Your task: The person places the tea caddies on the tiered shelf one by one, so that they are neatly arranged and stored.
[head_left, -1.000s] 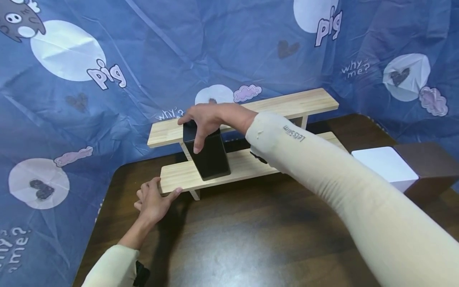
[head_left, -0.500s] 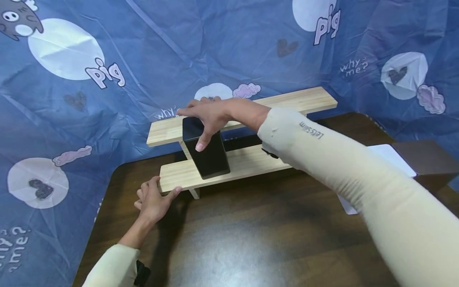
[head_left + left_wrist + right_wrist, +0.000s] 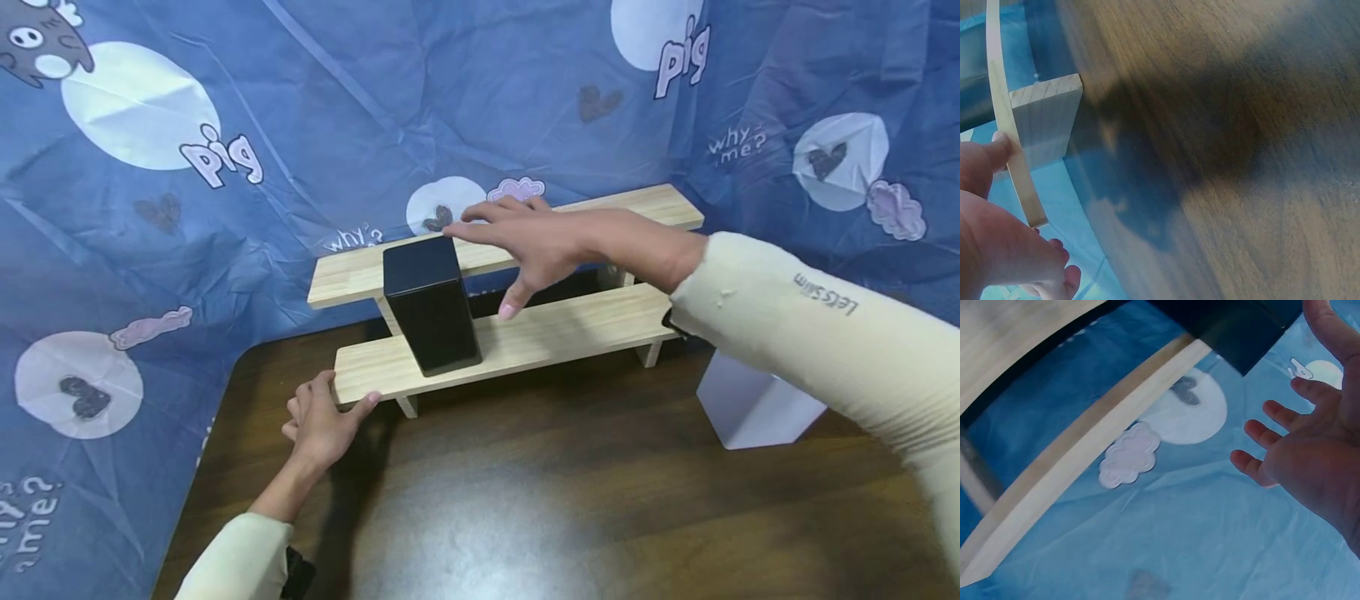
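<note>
A two-tier light wooden shelf (image 3: 555,333) stands on the table, a lower board in front of a raised back one. On the lower board's left part rests a tall black box (image 3: 435,317), upright, its top reaching above the back board. My left hand (image 3: 322,421) holds the lower board's left end, thumb on the front edge and fingers round the corner; the left wrist view shows the thumb (image 3: 999,150) against the board. To the box's right, my right hand (image 3: 543,242) is spread and holds nothing. The right wrist view shows its fingers (image 3: 1282,415) apart from the box.
A white box (image 3: 757,404) stands on the dark wooden table (image 3: 540,500) at the right, partly covered by the right sleeve (image 3: 817,308). Behind the shelf hangs a blue printed cloth (image 3: 450,100), which also runs along the left and right sides.
My right hand has let go of the black box and moved right, away from it. The box stays standing on the lower board. My left hand has kept its place.
</note>
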Tool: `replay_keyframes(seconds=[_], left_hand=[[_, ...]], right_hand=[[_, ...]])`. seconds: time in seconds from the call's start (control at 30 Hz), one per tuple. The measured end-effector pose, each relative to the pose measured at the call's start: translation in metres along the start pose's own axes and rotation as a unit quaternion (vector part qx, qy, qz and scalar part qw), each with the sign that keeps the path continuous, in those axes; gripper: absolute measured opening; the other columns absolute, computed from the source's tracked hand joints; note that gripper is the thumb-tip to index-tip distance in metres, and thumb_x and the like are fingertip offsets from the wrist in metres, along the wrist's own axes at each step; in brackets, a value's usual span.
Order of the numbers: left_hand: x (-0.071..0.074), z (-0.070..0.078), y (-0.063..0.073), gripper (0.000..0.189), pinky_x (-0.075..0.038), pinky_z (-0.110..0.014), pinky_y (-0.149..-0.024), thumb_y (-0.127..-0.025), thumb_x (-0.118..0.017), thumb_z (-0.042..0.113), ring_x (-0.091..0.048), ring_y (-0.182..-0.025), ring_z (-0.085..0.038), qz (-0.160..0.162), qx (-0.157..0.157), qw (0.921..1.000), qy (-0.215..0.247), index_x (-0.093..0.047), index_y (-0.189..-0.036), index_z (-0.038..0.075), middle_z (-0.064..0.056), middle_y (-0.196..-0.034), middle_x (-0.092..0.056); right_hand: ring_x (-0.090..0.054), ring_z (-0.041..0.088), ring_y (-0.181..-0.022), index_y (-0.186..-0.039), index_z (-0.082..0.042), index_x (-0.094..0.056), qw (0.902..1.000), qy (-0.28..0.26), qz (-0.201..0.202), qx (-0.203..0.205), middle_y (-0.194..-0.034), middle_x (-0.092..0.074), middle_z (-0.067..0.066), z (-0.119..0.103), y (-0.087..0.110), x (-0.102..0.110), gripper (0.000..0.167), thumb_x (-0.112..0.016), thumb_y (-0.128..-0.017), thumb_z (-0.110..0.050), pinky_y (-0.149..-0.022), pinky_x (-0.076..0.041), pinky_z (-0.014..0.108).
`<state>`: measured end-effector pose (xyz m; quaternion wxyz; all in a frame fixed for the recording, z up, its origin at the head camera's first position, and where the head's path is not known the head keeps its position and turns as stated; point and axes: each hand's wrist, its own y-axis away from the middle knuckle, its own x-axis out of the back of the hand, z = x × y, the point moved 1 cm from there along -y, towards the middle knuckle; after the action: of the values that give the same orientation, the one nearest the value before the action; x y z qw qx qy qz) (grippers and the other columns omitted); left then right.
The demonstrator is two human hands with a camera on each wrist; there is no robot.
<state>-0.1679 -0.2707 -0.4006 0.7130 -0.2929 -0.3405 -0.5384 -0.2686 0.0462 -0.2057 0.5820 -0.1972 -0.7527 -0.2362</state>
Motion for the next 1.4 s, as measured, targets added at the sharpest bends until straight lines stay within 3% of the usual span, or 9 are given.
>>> replay_keyframes(seconds=[0.33,0.5,0.73,0.97,1.4], left_hand=[[-0.001,0.0,0.0,0.079,-0.015,-0.058,-0.084,-0.087,-0.069,0.042,-0.024,-0.113,-0.041,-0.002,0.0,1.0,-0.001,-0.031,-0.141,-0.002,-0.03,-0.13,-0.033],[-0.001,-0.001,-0.001,0.08,-0.015,-0.058,-0.084,-0.087,-0.069,0.042,-0.024,-0.112,-0.041,-0.003,0.001,1.0,-0.001,-0.031,-0.141,-0.002,-0.031,-0.129,-0.032],[0.001,0.0,-0.001,0.079,-0.016,-0.058,-0.083,-0.087,-0.069,0.041,-0.024,-0.112,-0.041,-0.001,0.0,1.0,-0.005,-0.031,-0.141,-0.003,-0.03,-0.128,-0.033],[-0.001,0.0,-0.001,0.079,-0.016,-0.057,-0.083,-0.087,-0.068,0.043,-0.025,-0.111,-0.041,-0.006,0.001,1.0,-0.005,-0.031,-0.141,-0.002,-0.029,-0.128,-0.033],[-0.001,0.0,0.0,0.078,-0.017,-0.057,-0.084,-0.088,-0.067,0.044,-0.026,-0.111,-0.041,-0.005,-0.001,0.9999,-0.009,-0.032,-0.14,-0.002,-0.029,-0.128,-0.034]], right_hand=[[-0.01,0.037,-0.143,-0.155,-0.019,-0.017,0.9993,-0.004,0.036,0.005,-0.158,-0.014,0.013,0.021,0.036,-0.016,0.111,-0.082,-0.07,-0.047,-0.107,-0.01,0.058],[-0.011,0.035,-0.142,-0.154,-0.019,-0.02,0.9987,-0.009,0.05,0.003,-0.157,-0.017,0.014,0.03,0.055,-0.024,0.109,-0.081,-0.069,-0.051,-0.105,-0.011,0.062],[-0.011,0.036,-0.143,-0.154,-0.023,-0.02,0.9977,-0.034,0.056,-0.018,-0.158,-0.016,0.013,0.039,0.077,-0.036,0.109,-0.08,-0.068,-0.052,-0.105,-0.009,0.066],[-0.012,0.04,-0.142,-0.155,-0.023,-0.018,0.9965,-0.04,0.064,-0.036,-0.158,-0.017,0.013,0.05,0.113,-0.047,0.111,-0.073,-0.067,-0.064,-0.102,-0.011,0.066],[-0.012,0.042,-0.141,-0.154,-0.026,-0.019,0.9917,-0.063,0.065,-0.091,-0.158,-0.015,0.014,0.078,0.172,-0.062,0.115,-0.082,-0.063,-0.052,-0.097,-0.01,0.067]])
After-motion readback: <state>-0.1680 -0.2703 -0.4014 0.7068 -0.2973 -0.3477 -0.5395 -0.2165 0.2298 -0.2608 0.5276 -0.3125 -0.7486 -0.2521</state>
